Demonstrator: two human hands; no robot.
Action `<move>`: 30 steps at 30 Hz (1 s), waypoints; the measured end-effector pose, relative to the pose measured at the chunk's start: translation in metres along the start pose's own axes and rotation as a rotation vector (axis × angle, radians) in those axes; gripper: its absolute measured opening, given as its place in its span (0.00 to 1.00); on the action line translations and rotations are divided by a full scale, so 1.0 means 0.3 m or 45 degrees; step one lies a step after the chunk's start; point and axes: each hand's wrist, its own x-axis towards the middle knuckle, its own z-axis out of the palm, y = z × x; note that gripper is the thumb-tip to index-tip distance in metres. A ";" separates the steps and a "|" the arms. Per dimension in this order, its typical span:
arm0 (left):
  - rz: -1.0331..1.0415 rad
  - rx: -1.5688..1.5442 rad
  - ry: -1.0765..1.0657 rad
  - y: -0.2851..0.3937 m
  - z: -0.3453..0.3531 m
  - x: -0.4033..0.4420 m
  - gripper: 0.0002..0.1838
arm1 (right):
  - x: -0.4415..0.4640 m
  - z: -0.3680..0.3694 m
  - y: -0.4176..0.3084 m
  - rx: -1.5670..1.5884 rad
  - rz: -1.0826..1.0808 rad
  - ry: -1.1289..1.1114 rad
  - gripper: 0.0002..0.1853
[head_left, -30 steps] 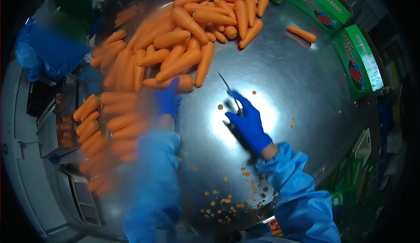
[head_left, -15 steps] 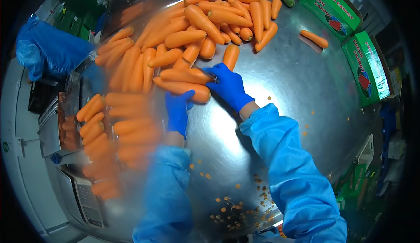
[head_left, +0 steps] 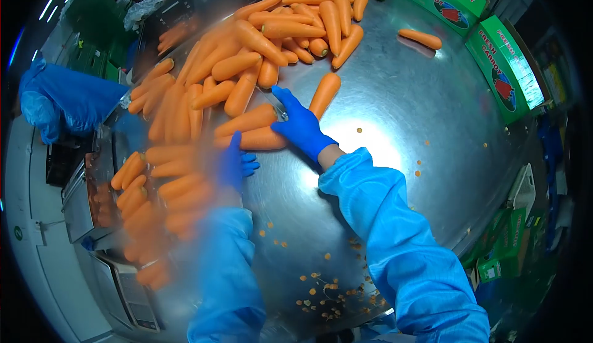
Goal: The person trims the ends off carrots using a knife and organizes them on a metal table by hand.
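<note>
My right hand (head_left: pixel 304 127), in a blue glove, is closed around a small knife (head_left: pixel 281 112), whose metal shows beside the fingers and is partly hidden. Its fingers also touch the end of a carrot (head_left: pixel 259 138) lying on the metal table. Another carrot (head_left: pixel 250 119) lies right above that one. At the near side of these carrots is my left hand (head_left: pixel 233 165), gloved in blue and slightly blurred, with thumb and fingers apart and nothing visible in it. A single carrot (head_left: pixel 325 95) rests just beyond my right hand.
A big heap of carrots (head_left: pixel 250 40) covers the far left of the metal table (head_left: pixel 395 108). Rows of carrots (head_left: pixel 185 188) lie left, partly blurred. Cut-off bits (head_left: pixel 321 293) are scattered near me. Green carrot boxes (head_left: pixel 503 71) stand at the right; one carrot (head_left: pixel 420 38) lies near them.
My right hand has shifted left along the lower carrot. The left hand has moved down and left, its fingers now spread off the carrot. The whole view has turned slightly.
</note>
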 end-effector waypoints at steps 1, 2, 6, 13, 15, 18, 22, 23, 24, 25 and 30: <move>0.016 0.017 0.012 -0.005 0.003 0.002 0.44 | 0.021 -0.008 -0.006 0.011 0.110 -0.130 0.48; 0.031 0.034 0.023 -0.008 0.003 0.005 0.45 | 0.050 -0.022 -0.009 0.022 0.219 -0.260 0.49; 0.094 -0.158 -0.071 -0.018 -0.003 -0.028 0.38 | 0.062 0.006 0.056 0.370 0.150 -0.301 0.51; 0.356 -0.701 -0.275 -0.189 -0.011 -0.058 0.34 | -0.125 0.062 -0.020 0.109 0.392 -0.192 0.44; 0.332 -0.959 -0.411 -0.222 -0.004 -0.101 0.36 | -0.207 0.036 -0.071 0.256 0.568 -0.212 0.42; 0.473 -0.930 -0.366 -0.316 0.000 -0.215 0.37 | -0.391 -0.010 -0.128 0.635 0.816 -0.203 0.33; 0.322 -0.910 -0.614 -0.425 -0.059 -0.495 0.33 | -0.702 -0.179 -0.308 1.052 1.083 -0.135 0.27; 0.314 -0.905 -0.639 -0.445 -0.064 -0.562 0.33 | -0.785 -0.190 -0.339 1.088 1.073 -0.068 0.26; 0.315 -0.915 -0.650 -0.453 -0.066 -0.624 0.33 | -0.855 -0.205 -0.382 1.093 1.016 -0.040 0.27; 0.313 -0.927 -0.661 -0.465 -0.067 -0.687 0.33 | -0.923 -0.224 -0.428 1.096 0.960 -0.013 0.29; 0.308 -1.001 -0.617 -0.571 -0.052 -0.884 0.31 | -1.250 -0.193 -0.542 0.757 0.496 0.185 0.37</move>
